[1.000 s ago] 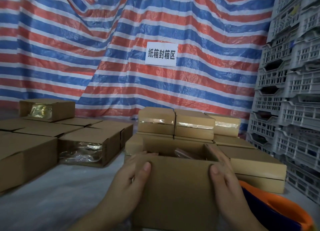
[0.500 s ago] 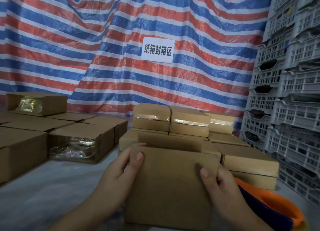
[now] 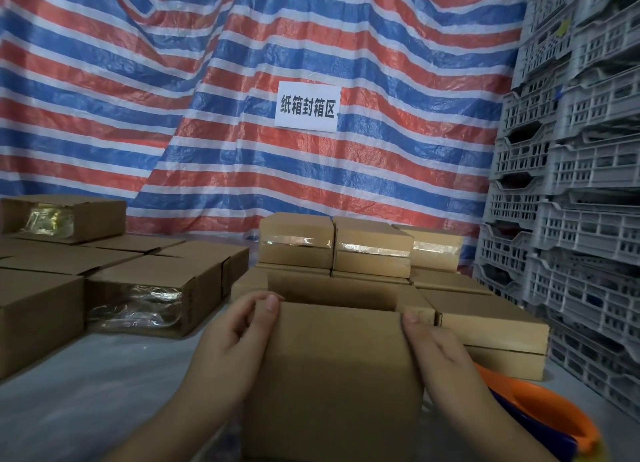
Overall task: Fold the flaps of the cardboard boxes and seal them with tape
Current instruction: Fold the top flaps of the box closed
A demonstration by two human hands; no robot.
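- Your left hand (image 3: 239, 337) grips the upper left corner of the open cardboard box (image 3: 337, 378), the thumb lying on the near panel at its top edge and the fingers curled round the left side.
- Your right hand (image 3: 440, 354) holds the upper right corner of the same box, thumb tip pressed at the top edge of the near panel; the other fingers go round the far side and you cannot see how they lie.
- The box stands directly in front of you on the pale covered surface (image 3: 86, 402), its near panel facing you and its top unsealed, with the rear flap (image 3: 332, 290) standing up behind the opening.
- Just behind the box sits a stack of sealed boxes (image 3: 360, 247); the three on the top row show shiny clear tape across their front faces.
- To the right of your right hand lies another closed carton (image 3: 491, 333), close to the box you hold.
- On your left is a group of cartons (image 3: 152, 288); the nearest one shows wrinkled clear tape on its front end.
- An orange and blue object (image 3: 540, 413) lies at the lower right, partly behind your right forearm; what it is cannot be told.
- Grey plastic crates (image 3: 571, 202) are stacked along the right side.
- A red, white and blue striped tarpaulin (image 3: 173, 98) hangs behind everything, with a white sign (image 3: 306, 106) bearing black characters fixed to it.
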